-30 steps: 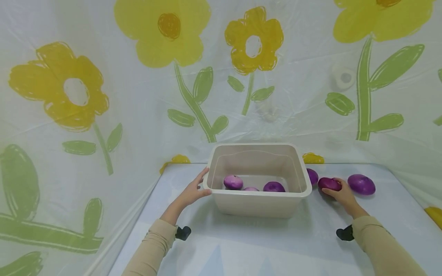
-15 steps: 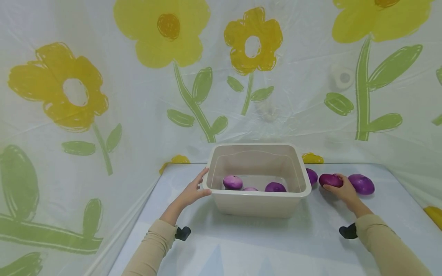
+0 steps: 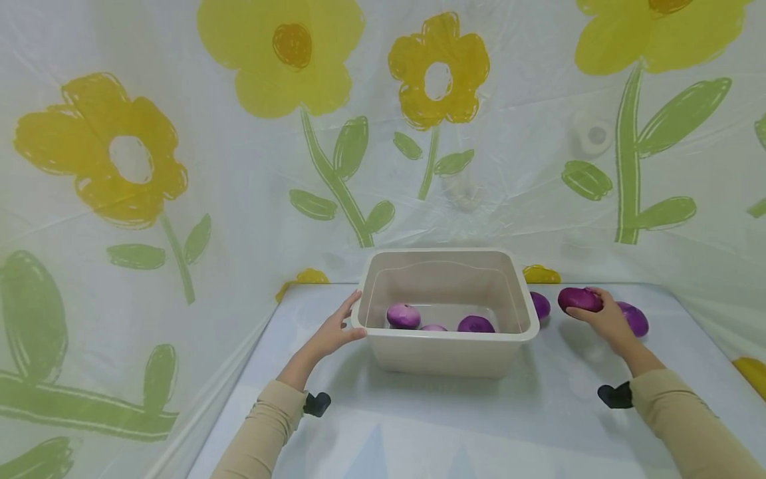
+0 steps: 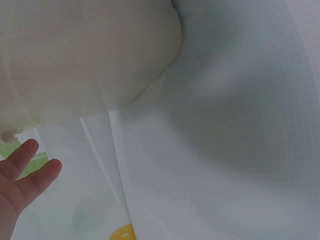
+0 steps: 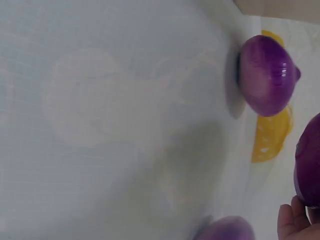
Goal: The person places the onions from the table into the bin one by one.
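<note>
My right hand grips a red onion above the table, right of a beige plastic bin. In the right wrist view this onion shows at the right edge, with fingertips under it. At the bin's left front corner, my left hand touches the rim with spread, fairly straight fingers. Inside the bin lie a pale purple onion, a darker one and a mostly hidden onion behind the front wall.
On the white table, one onion lies close to the bin's right side. Another onion sits farther right, partly behind my right hand. A flower-printed curtain hangs along the back and left.
My right hand has raised the red onion off the table and shifted it slightly right and up in the head view. The left hand and bin have stayed put.
</note>
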A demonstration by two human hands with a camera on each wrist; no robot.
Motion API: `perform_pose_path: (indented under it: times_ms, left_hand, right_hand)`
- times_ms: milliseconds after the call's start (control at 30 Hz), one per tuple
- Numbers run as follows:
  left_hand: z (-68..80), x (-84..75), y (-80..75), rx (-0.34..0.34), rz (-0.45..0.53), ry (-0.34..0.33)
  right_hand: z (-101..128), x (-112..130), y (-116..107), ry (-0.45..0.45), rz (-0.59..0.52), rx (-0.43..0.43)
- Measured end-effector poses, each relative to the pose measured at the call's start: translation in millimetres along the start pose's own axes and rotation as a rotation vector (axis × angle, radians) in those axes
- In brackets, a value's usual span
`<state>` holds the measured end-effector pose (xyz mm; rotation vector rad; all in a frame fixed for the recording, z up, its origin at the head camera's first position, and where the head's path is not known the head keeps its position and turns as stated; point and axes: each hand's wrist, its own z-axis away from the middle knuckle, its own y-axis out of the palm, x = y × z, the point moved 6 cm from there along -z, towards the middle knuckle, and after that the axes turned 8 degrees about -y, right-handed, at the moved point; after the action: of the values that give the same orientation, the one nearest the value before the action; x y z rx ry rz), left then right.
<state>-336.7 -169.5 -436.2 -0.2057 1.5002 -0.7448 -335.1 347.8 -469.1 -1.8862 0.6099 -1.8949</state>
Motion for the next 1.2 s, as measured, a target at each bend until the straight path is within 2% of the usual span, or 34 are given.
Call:
perform_pose_path:
  times_ms: [200,467,633,800,1200]
  left_hand:
    - [-0.7,0.4,0.4,0.001,-0.006,0.008]
    - [-0.4,-0.1,0.8,-0.003,-0.005,0.008]
    - [0.0,-1.5,0.7,-0.001,-0.008,0.006]
    - [0.1,-1.9,-0.1,0.001,0.004,0.010]
    - [-0.2,-0.1,0.5,-0.002,0.008,0.003]
  right_hand:
    - [-0.2,24.4,-8.8,-0.057,0.016,-0.018]
    - [-3.8,50.0,-20.2,-0.072,0.061,-0.018]
    - [-6.9,68.1,-27.7,-0.132,0.061,-0.016]
    - [-12.0,87.1,-33.0,-0.153,0.054,-0.023]
    - [-20.8,144.6,-29.9,-0.215,0.049,-0.023]
